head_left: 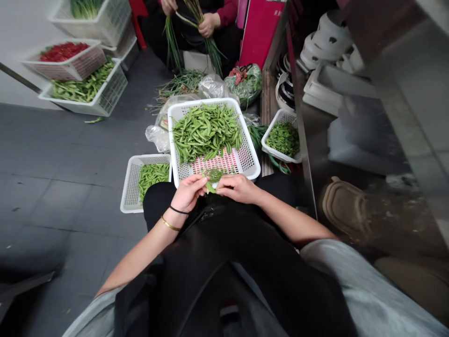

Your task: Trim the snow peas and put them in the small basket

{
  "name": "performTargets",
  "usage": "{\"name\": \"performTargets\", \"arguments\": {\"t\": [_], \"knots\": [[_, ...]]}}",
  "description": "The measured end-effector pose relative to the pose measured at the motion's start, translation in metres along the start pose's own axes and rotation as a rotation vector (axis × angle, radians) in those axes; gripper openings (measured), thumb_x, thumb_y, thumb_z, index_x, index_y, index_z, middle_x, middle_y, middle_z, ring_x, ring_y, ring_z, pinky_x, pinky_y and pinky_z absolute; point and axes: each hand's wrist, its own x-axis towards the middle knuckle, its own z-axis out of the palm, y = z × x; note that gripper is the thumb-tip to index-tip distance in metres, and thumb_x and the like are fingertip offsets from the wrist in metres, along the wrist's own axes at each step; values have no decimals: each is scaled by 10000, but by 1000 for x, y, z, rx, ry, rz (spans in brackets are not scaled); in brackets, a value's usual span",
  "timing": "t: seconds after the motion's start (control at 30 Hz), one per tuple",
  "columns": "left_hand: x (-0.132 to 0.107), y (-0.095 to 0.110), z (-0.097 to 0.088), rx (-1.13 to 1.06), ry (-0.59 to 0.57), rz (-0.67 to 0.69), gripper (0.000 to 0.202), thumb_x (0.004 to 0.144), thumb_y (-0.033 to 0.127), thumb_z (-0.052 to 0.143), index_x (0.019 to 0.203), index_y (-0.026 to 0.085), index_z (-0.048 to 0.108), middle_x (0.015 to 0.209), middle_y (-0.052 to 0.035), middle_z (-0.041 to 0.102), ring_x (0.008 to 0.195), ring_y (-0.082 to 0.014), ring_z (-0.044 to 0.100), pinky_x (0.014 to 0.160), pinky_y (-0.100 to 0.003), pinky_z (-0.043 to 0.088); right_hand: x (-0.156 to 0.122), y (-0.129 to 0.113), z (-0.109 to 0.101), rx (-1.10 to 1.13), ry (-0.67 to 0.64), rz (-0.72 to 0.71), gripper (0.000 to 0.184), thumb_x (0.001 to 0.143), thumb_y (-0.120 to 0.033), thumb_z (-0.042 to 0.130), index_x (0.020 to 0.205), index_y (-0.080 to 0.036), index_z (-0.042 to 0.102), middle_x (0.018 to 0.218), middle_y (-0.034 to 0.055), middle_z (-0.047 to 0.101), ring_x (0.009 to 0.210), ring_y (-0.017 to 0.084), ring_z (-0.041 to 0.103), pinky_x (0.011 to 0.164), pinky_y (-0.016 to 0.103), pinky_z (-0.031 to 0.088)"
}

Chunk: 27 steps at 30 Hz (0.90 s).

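Between my two hands is a green pea pod (210,187), held above the near edge of a white perforated basket (250,152). My left hand (191,189) pinches one end of the pod with thumb and fingers. At its other end, my right hand (239,188) has closed fingertips on the pod. A large heap of pea pods (206,131) fills the far part of the basket, and a small pile of green trimmings (215,174) lies at its near side. To the left, a smaller white basket (130,185) holds more pods (153,177), partly hidden by my knee.
Across from me a person's hands (209,25) hold long green stalks. Stacked baskets with red peppers (63,51) and green pods (84,84) stand at the left. A basket of leafy greens (284,139) is at the right beside metal shelving (305,178). Plastic bags (157,137) lie behind.
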Motion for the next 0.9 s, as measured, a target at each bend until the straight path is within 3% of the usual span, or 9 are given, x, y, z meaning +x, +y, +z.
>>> {"name": "performTargets", "arguments": {"t": [0.13, 0.3, 0.4, 0.47, 0.53, 0.63, 0.7, 0.8, 0.9], "knots": [[3, 2, -4, 92, -174, -86, 273, 601, 282, 820, 788, 103, 736, 573, -25, 640, 446, -61, 518, 434, -162, 413, 3, 6, -12, 405, -211, 146, 199, 855, -315, 581, 759, -149, 635, 674, 0, 654, 630, 97, 607, 635, 213, 466], [4, 10, -8, 144, -254, -152, 269, 651, 301, 787, 822, 98, 744, 612, -55, 661, 460, -73, 527, 424, -171, 396, 1, 24, -41, 445, 165, 388, 293, 828, -428, 587, 747, -147, 605, 612, 2, 623, 550, 107, 572, 569, 240, 482], [5, 12, -9, 155, -323, -192, 269, 666, 309, 772, 832, 100, 742, 605, -50, 645, 457, -79, 528, 424, -180, 397, 3, 24, -46, 115, 234, 247, 281, 846, -426, 572, 877, -151, 625, 807, 49, 655, 681, 130, 588, 628, 258, 484], [6, 12, -9, 166, -361, -211, 267, 676, 320, 756, 834, 105, 737, 607, -52, 640, 459, -87, 528, 425, -189, 395, 7, 18, -39, -163, 162, 69, 292, 866, -415, 554, 989, -159, 621, 960, 86, 643, 812, 160, 590, 701, 280, 477], [7, 14, -8, 235, -385, -190, 258, 710, 341, 717, 829, 112, 732, 610, -56, 639, 468, -98, 526, 432, -200, 395, 11, 13, -28, -387, 23, -76, 261, 909, -376, 493, 933, -155, 631, 907, 90, 636, 812, 168, 577, 709, 284, 454], [5, 22, -4, 550, -430, 12, 210, 747, 337, 678, 784, 136, 726, 624, -49, 636, 529, -117, 536, 505, -225, 424, 16, 8, -17, -515, -117, -158, 321, 951, -295, 399, 764, -142, 612, 719, 62, 600, 672, 146, 541, 628, 265, 416], [1, 29, 0, 778, -458, 225, 167, 751, 315, 681, 718, 156, 714, 625, -37, 623, 591, -128, 543, 586, -240, 440, 19, 7, -14, -426, -93, -171, 312, 946, -287, 412, 748, -141, 604, 707, 54, 605, 649, 135, 539, 614, 254, 413], [-3, 33, 5, 827, -378, 399, 188, 796, 321, 641, 715, 164, 704, 668, -43, 640, 641, -138, 556, 640, -255, 445, 20, 5, -12, -104, 109, -45, 259, 930, -288, 455, 772, -155, 612, 718, 26, 635, 655, 112, 568, 637, 226, 437], [0, 27, 5, 507, -80, 428, 233, 840, 363, 588, 855, 166, 712, 770, -60, 685, 656, -146, 587, 637, -270, 462, 17, 7, -8, 128, 311, 159, 222, 898, -296, 506, 767, -159, 621, 672, 0, 636, 596, 93, 565, 612, 206, 439]]}}
